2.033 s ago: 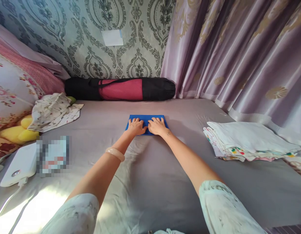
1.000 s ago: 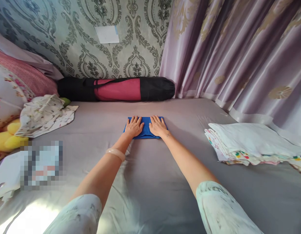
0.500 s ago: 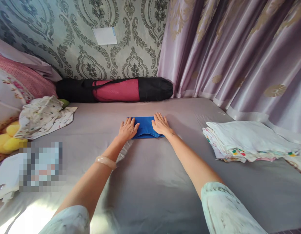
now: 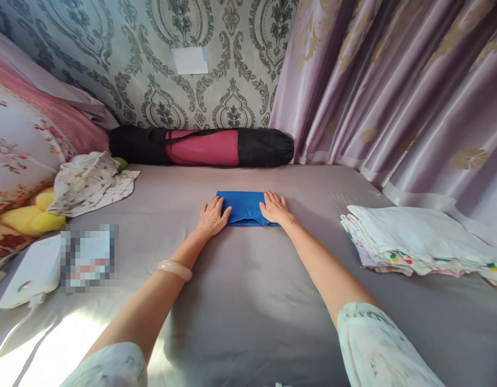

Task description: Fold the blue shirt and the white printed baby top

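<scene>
One grey sheet (image 4: 248,312) spreads before one damask-patterned wall (image 4: 232,48) and lilac curtains (image 4: 353,80), bearing one black-and-pink roll bag (image 4: 202,148) and one stack of pale cloths (image 4: 417,236). One pixelated item (image 4: 90,258) lies at the left, any print too blurred to read. One folded blue cloth (image 4: 245,203) lies mid-sheet, left hand (image 4: 211,216) and right hand (image 4: 274,209) resting apart on its two ends, both palm-down with fingers extended

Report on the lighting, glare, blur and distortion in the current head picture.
Head view: bright light washes out the grey sheet at lower left; head view: pixelation masks an item beside the white device; head view: the blue cloth, left hand and right hand look fairly sharp; head view: the curtain seems stretched toward the edge.
</scene>
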Demonstrator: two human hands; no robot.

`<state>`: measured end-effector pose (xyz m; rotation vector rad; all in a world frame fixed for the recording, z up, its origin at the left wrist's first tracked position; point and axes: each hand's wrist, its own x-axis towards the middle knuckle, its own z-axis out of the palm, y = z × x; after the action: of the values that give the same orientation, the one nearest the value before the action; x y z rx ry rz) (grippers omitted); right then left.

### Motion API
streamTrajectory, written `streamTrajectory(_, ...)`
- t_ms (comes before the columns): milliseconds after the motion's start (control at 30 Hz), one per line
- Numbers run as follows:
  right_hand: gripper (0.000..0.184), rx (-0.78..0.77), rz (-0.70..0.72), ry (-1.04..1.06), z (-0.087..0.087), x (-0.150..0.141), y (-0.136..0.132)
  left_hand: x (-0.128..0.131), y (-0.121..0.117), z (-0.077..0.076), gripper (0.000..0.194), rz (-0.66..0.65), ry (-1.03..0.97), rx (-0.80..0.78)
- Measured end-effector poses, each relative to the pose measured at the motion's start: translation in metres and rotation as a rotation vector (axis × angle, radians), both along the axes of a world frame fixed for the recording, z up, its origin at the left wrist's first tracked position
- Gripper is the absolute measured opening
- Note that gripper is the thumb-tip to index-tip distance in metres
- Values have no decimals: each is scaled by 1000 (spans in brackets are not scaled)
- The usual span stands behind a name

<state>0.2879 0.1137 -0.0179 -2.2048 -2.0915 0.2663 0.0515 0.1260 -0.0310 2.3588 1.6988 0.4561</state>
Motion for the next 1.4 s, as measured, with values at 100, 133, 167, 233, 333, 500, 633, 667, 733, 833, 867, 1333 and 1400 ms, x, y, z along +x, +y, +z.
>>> streamTrajectory(100,62,59,13,-12,8,-10,0,-4,-13,2,64,2,7,20)
streamTrajectory(133,63,79,14,-8,8,-13,1,-5,-17,3,65,0,16,26)
streamTrajectory(167,64,86,11,-4,7,-17,1,-6,-20,3,65,-4,25,31)
streamTrajectory(233,65,69,1,2,3,-23,0,-7,-25,2,66,-18,37,37)
streamTrajectory(333,66,48,-9,-4,-5,-27,0,-7,-27,-1,66,-25,27,42)
streamTrajectory(500,66,58,-15,-12,-9,-26,-1,-7,-26,-4,66,-19,2,58)
streamTrajectory(633,67,35,-11,-9,-7,-24,1,-8,-27,-5,65,-24,-25,88)
streamTrajectory(667,67,23,-12,-10,-5,-24,2,-9,-28,-5,64,-29,-34,102)
streamTrajectory(733,66,1,-24,-23,-1,-28,5,-9,-28,-5,62,-42,-52,135)
streamTrajectory(833,64,20,-22,-34,5,-43,11,-10,-28,-6,59,-56,-79,170)
streamTrajectory(867,63,42,-8,-23,6,-50,13,-11,-27,-7,59,-59,-84,176)
streamTrajectory(1333,66,98,40,10,-15,-72,14,-13,-24,-8,60,-59,-90,154)
streamTrajectory(1400,66,82,36,18,-13,-72,15,-13,-24,-8,57,-57,-109,160)
